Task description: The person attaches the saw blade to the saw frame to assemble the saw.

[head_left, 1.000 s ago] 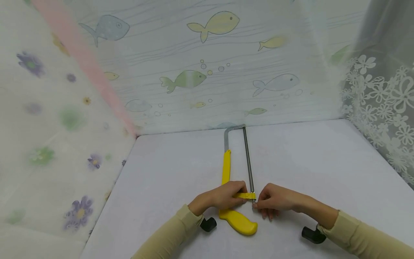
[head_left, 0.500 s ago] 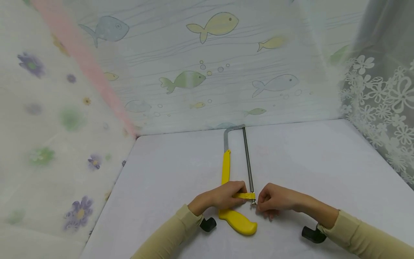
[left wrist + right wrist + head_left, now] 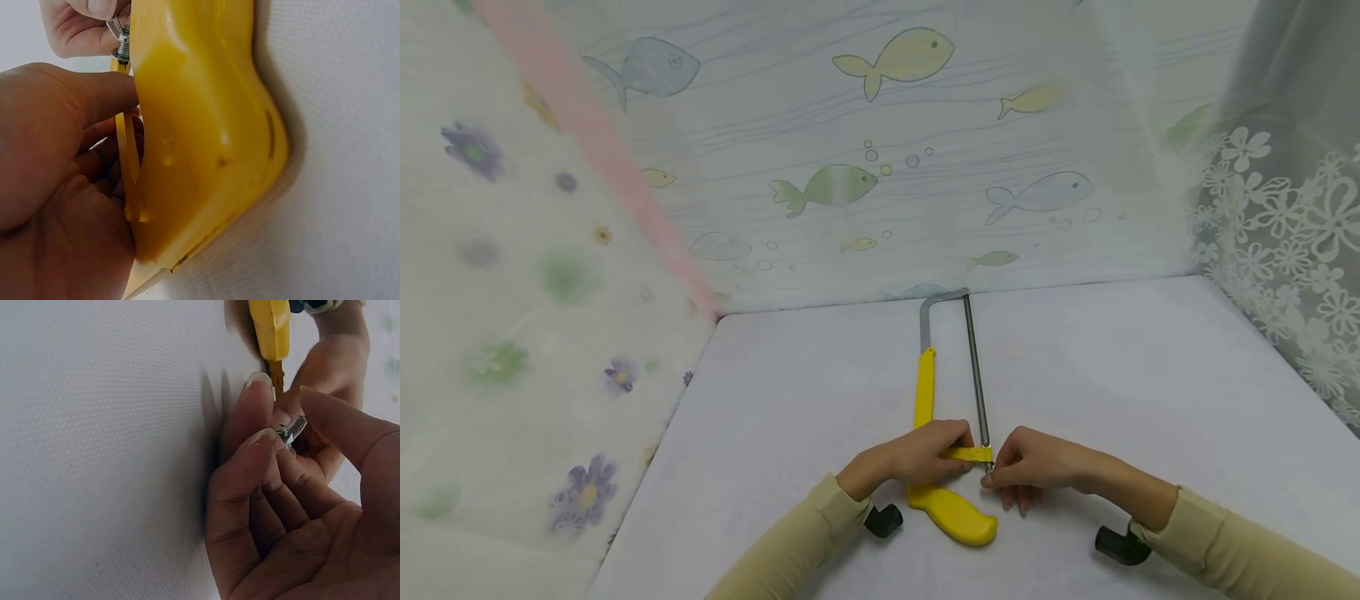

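A hacksaw (image 3: 924, 387) with a yellow and grey frame lies on the white table, its yellow handle (image 3: 962, 518) toward me. Its dark, narrow blade (image 3: 976, 371) runs along the right side. My left hand (image 3: 928, 450) grips the frame just ahead of the handle, thumb over the yellow arm. At the blade's near end sits a metal wing nut (image 3: 122, 39) on a threaded bolt. The thumb and fingers of my right hand (image 3: 1045, 460) pinch round this wing nut, with the other fingers curled below. In the right wrist view, one wing shows between thumb and fingers.
The white table (image 3: 1120, 358) meets a fish-printed curtain (image 3: 925, 192) at the back, close to the saw's far end. Flowered cloth (image 3: 535, 333) hangs on the left, lace (image 3: 1300, 250) on the right. A black wrist device (image 3: 883, 521) sits under each sleeve.
My right fingers were at the wing nut, drew slightly off it to the right half a second ago, and are back on it now. The left hand and hacksaw have stayed put.
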Tool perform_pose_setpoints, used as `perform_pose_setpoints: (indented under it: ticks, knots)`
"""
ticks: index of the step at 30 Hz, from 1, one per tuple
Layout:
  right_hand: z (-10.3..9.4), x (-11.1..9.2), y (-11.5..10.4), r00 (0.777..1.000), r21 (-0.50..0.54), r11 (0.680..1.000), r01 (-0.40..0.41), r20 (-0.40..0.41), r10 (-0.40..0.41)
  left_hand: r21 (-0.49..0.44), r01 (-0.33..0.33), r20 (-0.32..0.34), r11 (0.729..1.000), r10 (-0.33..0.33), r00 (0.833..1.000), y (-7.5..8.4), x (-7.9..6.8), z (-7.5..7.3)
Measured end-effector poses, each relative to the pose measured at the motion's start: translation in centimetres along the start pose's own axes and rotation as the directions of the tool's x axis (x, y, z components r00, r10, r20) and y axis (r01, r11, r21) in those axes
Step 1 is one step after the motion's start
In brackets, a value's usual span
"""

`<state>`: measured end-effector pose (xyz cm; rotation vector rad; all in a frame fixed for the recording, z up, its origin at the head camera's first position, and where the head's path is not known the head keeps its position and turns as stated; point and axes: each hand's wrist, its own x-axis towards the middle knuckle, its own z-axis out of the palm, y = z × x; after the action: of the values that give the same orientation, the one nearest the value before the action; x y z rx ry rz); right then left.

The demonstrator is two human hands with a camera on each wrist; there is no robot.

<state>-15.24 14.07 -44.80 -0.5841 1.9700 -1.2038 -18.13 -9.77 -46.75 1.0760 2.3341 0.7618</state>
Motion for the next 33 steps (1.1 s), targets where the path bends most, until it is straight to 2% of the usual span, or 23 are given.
perform_pose_setpoints:
  ticks: [22, 33]
  knots:
    - [-1.1, -0.5, 0.0, 0.999, -0.039, 0.999, 0.027, -0.02, -0.028, 0.01, 0.024, -0.006, 1.0, -0.024, 1.0, 0.1, 0.0, 0.1]
    - [-0.6, -0.1, -0.2, 1.0, -0.018, 1.0, 0.012, 0.001, -0.012, 0.005, -0.002, -0.014, 1.0, 0.002, 1.0, -0.1, 0.0, 0.1]
